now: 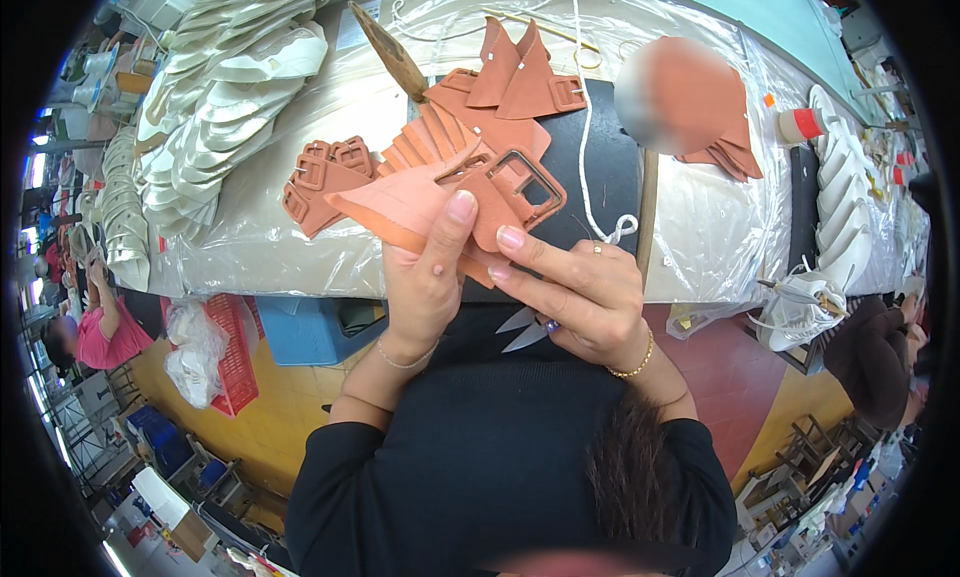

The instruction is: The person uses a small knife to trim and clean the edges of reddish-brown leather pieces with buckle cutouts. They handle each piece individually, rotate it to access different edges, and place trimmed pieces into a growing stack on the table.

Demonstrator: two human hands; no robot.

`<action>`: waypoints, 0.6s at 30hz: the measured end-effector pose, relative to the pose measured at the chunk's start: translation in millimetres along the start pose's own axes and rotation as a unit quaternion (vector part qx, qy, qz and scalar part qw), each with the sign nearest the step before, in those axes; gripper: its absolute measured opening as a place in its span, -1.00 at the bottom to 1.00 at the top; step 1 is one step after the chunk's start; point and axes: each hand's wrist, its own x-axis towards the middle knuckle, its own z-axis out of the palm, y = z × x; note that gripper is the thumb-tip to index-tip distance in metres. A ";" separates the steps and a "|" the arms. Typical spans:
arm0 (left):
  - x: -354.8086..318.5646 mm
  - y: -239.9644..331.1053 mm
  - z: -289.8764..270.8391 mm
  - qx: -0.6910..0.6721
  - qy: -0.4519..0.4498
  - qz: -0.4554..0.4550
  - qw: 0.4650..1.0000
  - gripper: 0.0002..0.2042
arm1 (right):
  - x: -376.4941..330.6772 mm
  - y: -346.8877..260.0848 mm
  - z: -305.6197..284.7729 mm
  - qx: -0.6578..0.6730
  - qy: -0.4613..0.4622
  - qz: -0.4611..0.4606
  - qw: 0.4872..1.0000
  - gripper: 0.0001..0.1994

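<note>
Left hand (425, 277) grips a terracotta strap (420, 209) at the table's (300, 227) near edge, steadying it; right hand (585, 287) pinches its buckle (527, 187), with snips (522, 329) tucked in the palm, seemingly kept ready.

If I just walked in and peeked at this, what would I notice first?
Right in the middle, the left hand and right hand hold up a salmon-pink leather strap piece with a square buckle, with small silver scissors tucked under the right hand. Behind lies a fanned pile of matching terracotta buckle straps, and at the far left rise stacks of cream shoe insoles.
</note>
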 end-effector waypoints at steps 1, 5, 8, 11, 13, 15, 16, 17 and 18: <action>0.5 0.2 -0.1 -0.001 0.005 0.002 1.000 -0.64 | 0.1 0.5 0.1 0.002 0.000 0.000 1.000 -0.60; 2.2 0.2 0.7 0.006 -0.014 0.023 1.000 -0.66 | -0.3 1.8 0.2 -0.001 0.002 -0.001 1.000 -0.61; 3.9 0.0 1.2 -0.004 -0.026 0.023 0.999 -0.66 | -0.7 2.0 -0.2 -0.008 -0.002 0.000 1.000 -0.62; 5.6 0.1 0.1 0.010 -0.031 0.029 0.999 -0.67 | -0.8 2.3 -0.1 -0.010 -0.006 0.001 1.000 -0.62; 5.3 -0.2 -0.5 0.016 -0.027 0.027 0.999 -0.67 | -0.8 2.5 0.6 -0.008 -0.005 0.002 1.000 -0.62; 4.8 -0.7 -1.1 0.016 -0.023 0.028 0.999 -0.67 | -0.8 2.4 1.1 -0.003 -0.007 0.002 1.000 -0.61; 4.6 -0.8 -1.3 0.016 -0.021 0.029 0.999 -0.68 | -0.9 2.4 1.3 -0.001 -0.007 0.003 1.000 -0.61; 4.5 -0.8 -1.5 0.015 -0.020 0.027 0.999 -0.67 | -1.0 2.3 1.4 0.001 -0.009 0.003 1.000 -0.60; 4.5 -0.7 -1.5 0.013 -0.018 0.025 0.999 -0.67 | -1.0 2.2 1.5 0.003 -0.011 0.003 1.000 -0.60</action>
